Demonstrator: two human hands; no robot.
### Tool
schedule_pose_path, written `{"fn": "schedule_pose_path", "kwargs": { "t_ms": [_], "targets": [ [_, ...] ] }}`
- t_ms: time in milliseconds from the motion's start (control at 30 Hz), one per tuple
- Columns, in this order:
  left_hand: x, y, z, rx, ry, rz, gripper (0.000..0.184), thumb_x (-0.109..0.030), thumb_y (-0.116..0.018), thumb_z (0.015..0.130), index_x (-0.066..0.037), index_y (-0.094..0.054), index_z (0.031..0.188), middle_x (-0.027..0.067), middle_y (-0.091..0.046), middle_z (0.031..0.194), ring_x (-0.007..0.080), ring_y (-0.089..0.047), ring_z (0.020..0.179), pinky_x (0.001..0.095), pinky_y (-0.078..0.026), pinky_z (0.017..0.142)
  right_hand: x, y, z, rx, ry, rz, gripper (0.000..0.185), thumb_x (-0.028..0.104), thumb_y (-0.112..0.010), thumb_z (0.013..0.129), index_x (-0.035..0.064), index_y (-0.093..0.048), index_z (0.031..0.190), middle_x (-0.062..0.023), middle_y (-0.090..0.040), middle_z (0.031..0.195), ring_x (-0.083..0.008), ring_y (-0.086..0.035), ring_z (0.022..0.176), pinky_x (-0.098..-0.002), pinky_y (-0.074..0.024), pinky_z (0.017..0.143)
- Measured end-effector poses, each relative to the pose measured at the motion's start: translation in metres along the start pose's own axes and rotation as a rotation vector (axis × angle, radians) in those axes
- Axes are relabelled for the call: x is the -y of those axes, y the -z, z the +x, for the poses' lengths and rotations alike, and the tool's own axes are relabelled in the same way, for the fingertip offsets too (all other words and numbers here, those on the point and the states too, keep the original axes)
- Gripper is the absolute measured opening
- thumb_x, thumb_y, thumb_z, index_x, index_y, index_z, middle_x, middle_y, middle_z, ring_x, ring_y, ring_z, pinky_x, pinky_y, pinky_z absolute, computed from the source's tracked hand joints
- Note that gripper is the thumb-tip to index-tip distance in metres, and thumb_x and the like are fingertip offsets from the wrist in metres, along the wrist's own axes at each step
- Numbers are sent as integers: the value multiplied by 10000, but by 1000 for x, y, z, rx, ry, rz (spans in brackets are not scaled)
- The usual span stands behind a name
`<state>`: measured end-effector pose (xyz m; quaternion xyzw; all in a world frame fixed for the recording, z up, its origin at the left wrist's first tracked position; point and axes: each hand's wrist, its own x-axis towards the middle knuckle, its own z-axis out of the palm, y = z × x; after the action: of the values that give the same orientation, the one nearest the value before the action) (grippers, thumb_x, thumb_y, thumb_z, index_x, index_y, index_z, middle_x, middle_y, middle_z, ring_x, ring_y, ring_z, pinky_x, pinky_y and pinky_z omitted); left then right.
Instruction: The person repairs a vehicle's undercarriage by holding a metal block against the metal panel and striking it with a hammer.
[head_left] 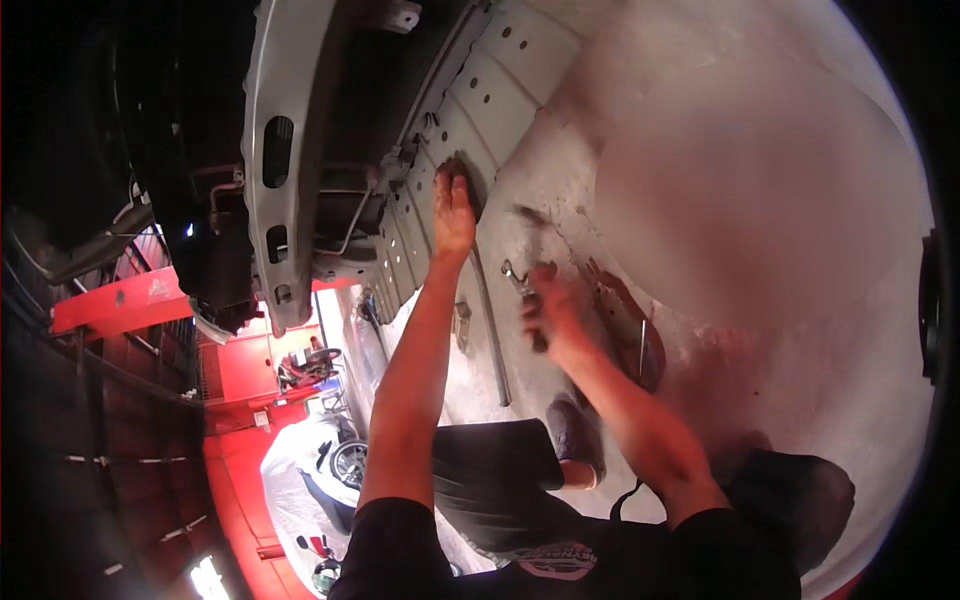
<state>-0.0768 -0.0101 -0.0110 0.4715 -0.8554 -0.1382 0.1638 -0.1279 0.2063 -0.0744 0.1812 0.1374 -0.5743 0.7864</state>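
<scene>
My left hand (454, 215) reaches up to a pale sheet-metal panel (470, 115) with rows of holes. Its fingers are extended and lie against or very near the panel's lower edge; actual contact I cannot tell. To the right, my right hand (556, 318) is smeared by motion, its fingers curled round the dark grip of what looks like a hammer (532, 216), whose blurred head shows above the hand. Just beside these fingers is a small metal ring-shaped piece (508, 268), possibly a wrench end. A long thin bar (492, 335) lies below the panel on the pale floor.
A grey slotted metal beam (275, 180) hangs at upper left among dark vehicle parts. More tools (640, 340) lie right of my right hand. A small metal piece (461, 326) rests on the floor. My shoe (577, 437) is below. A plastic-covered motorcycle (310, 470) stands behind.
</scene>
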Motion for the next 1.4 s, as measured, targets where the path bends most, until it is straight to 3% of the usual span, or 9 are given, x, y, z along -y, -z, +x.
{"fn": "schedule_pose_path", "kwargs": {
  "t_ms": [167,267,400,667,867,1100,1200,1300,1400],
  "targets": [
    [-28,-1,-2,-28,134,79,510,-337,-380,1049,7,-466,1415,234,-472,1461,370,-422,1385,396,-309,1153,24,27,1,211,9,-287,277,496,-613,964,271,-519,1095,68,-403,647,-54,-356,477,-239,-301,412],
    [-26,-7,-5,-89,63,92,494,-339,-378,1050,-7,-472,1404,236,-486,1432,385,-429,1366,411,-322,1138,-3,24,21,-13,-5,31,323,496,-575,993,252,-532,1201,38,-485,702,-86,-454,546,-276,-368,445],
    [-32,1,1,-35,17,60,474,-358,-388,1050,-21,-482,1369,244,-502,1384,423,-445,1323,435,-356,1106,6,4,-3,310,46,-174,388,482,-574,998,298,-459,1320,61,-460,676,-94,-416,487,-273,-365,429],
    [-27,-4,-1,-102,-12,165,433,-371,-551,990,-136,-573,1352,237,-544,1275,461,-507,1191,487,-421,1030,14,15,4,93,381,-522,451,411,-569,1006,164,-499,1377,47,-434,629,-94,-415,468,-291,-370,426],
    [-36,6,-26,-236,-248,264,375,-110,-660,893,-126,-655,1267,189,-641,1155,362,-591,1093,416,-466,958,44,104,48,-432,846,-802,468,351,-632,968,67,-567,1333,-24,-558,671,-143,-501,473,-313,-394,427],
    [-69,78,-113,-68,-137,-457,445,100,-555,889,-64,-626,1297,159,-614,1252,266,-608,1136,349,-498,953,50,243,80,-767,983,-1071,346,202,-672,912,29,-618,1208,-53,-579,684,-173,-526,479,-347,-421,433],
    [-55,89,-148,216,293,-1228,402,3,-564,929,-45,-600,1326,134,-621,1280,258,-608,1144,380,-501,956,46,202,57,-707,785,-863,276,145,-659,896,39,-615,1147,-36,-540,662,-163,-508,471,-344,-422,424],
    [-31,75,-173,284,525,-1576,425,-162,-565,953,20,-540,1337,149,-644,1228,280,-635,1045,414,-529,876,50,166,48,-644,708,-802,407,157,-680,845,-36,-607,1195,-117,-638,840,-228,-612,737,-367,-482,675],
    [5,66,-178,355,625,-1723,398,-217,-501,984,11,-539,1308,169,-650,1205,299,-638,1022,442,-543,794,44,145,39,-579,807,-895,472,143,-675,832,-72,-589,1244,-146,-670,870,-255,-656,771,-384,-518,704]
  ]
}}
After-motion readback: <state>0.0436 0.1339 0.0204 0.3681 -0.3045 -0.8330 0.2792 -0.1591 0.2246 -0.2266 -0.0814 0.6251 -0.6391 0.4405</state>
